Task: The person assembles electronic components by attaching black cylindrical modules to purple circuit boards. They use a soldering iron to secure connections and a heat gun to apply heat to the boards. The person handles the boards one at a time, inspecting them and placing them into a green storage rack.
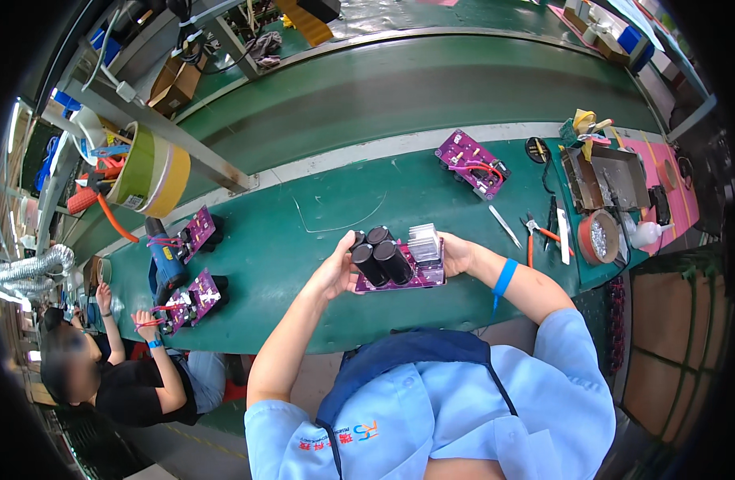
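Between my two hands is a purple circuit board point(415, 280), held above the green bench mat. Several black cylindrical capacitors point(391, 262) stand on its left part, and a silver finned heat sink point(424, 244) rises at its right end. My left hand point(335, 268) grips the board's left end, the thumb beside the capacitors. Around the right edge, next to the heat sink, my right hand point(457, 254) is closed; its fingertips are partly hidden. A blue wrist strap point(506, 278) circles my right wrist.
Another purple board point(473, 164) with red wires lies beyond my hands. Right of it are orange-handled cutters point(531, 232), white tweezers-like tool point(505, 226), a metal tray point(623, 180) and a round tub point(598, 238). At left, a co-worker point(143, 368) handles a purple board point(195, 300) near a blue power tool point(169, 260).
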`<act>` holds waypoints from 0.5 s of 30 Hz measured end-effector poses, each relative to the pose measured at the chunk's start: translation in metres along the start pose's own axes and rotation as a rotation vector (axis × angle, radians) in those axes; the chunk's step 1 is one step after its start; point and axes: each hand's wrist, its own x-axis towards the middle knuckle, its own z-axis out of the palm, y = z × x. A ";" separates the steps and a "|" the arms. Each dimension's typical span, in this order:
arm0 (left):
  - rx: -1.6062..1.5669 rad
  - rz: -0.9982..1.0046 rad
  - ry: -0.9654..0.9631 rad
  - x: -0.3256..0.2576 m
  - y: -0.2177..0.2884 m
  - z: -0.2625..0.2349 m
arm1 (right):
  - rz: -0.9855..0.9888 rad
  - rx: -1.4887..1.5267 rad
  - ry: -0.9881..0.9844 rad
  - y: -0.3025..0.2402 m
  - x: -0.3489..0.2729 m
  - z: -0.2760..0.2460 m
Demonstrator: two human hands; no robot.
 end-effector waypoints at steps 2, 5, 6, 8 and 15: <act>-0.010 -0.024 -0.029 0.004 -0.001 -0.003 | 0.041 0.002 -0.117 -0.003 -0.004 0.000; -0.031 -0.061 -0.072 0.005 0.001 -0.005 | 0.055 0.036 -0.112 -0.002 -0.006 0.004; -0.045 -0.082 -0.076 0.005 0.002 -0.005 | 0.059 0.052 -0.128 0.000 -0.004 0.000; -0.057 -0.124 -0.079 0.007 0.004 -0.004 | 0.053 0.063 -0.127 0.005 -0.003 -0.006; -0.055 -0.209 -0.094 0.010 0.009 -0.006 | 0.137 0.036 -0.244 0.006 0.001 0.013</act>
